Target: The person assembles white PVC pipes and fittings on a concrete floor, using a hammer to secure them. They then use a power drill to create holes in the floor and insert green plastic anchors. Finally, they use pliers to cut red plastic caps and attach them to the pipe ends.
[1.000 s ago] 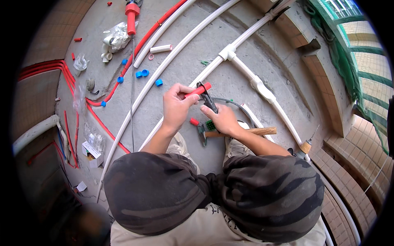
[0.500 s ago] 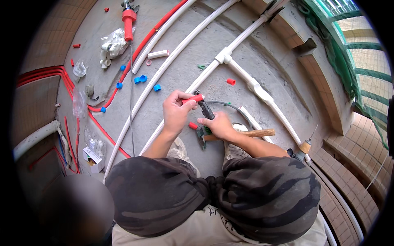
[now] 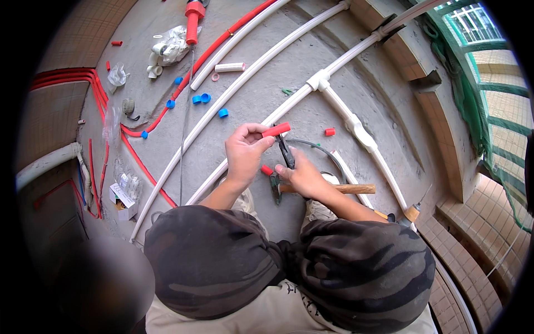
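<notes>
My left hand [image 3: 243, 153] pinches a short red plastic pipe piece [image 3: 278, 129] between thumb and fingers, its free end pointing right. My right hand [image 3: 305, 177] is closed around the dark handles of a pair of pliers [image 3: 286, 153]. The plier jaws reach up to the underside of the pipe piece; whether they grip it I cannot tell. Below my hands lies a hammer [image 3: 356, 189] with a wooden handle, partly behind my right wrist. A small red pipe offcut [image 3: 267, 170] rests by its dark head.
Long white pipes [image 3: 245, 75] cross the concrete floor, one joined by a white tee [image 3: 319, 80]. Blue clips [image 3: 223, 113] and another red offcut [image 3: 330, 132] lie about. A wood-handled tool [image 3: 411, 213] stands at right. A red-handled tool [image 3: 192, 28] lies at the far left.
The red pipe piece now sticks out to the right past the plier jaws, which earlier were at its end. Both hands stay close together; the whole view has shifted slightly.
</notes>
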Motion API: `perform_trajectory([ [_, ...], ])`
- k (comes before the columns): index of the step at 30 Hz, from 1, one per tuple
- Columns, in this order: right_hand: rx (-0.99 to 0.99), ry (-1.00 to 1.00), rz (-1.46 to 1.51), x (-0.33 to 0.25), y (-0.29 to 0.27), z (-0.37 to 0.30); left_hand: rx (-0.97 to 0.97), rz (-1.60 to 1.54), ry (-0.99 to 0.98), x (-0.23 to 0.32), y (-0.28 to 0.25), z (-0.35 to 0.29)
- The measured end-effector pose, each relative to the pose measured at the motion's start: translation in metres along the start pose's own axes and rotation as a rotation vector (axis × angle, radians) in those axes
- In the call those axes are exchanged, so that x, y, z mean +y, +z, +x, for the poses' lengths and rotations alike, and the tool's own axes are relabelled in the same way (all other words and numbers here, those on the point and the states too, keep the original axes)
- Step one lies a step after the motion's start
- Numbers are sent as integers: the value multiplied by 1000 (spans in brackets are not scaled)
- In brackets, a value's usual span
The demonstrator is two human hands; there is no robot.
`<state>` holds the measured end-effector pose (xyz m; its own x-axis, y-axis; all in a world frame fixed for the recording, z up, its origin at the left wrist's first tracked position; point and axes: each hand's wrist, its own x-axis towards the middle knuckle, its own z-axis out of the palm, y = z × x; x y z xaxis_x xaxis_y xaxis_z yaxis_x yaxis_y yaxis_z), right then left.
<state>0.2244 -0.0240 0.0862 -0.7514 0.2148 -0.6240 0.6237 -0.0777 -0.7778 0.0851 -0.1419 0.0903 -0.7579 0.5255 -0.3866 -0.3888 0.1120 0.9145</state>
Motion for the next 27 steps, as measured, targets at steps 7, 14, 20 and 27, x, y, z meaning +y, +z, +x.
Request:
perform_trajectory([
  [7,23,-57,-112,1,2,1,-6,-18,64,-8,0,-5],
  [14,6,-70,-149,-2,-1,2,3,28,66,-6,-5,-4],
  [20,11,-88,-224,3,0,8,8,83,68,-7,-6,0],
  [27,-111,259,278,46,20,19,-21,401,-30,-42,-11,13],
])
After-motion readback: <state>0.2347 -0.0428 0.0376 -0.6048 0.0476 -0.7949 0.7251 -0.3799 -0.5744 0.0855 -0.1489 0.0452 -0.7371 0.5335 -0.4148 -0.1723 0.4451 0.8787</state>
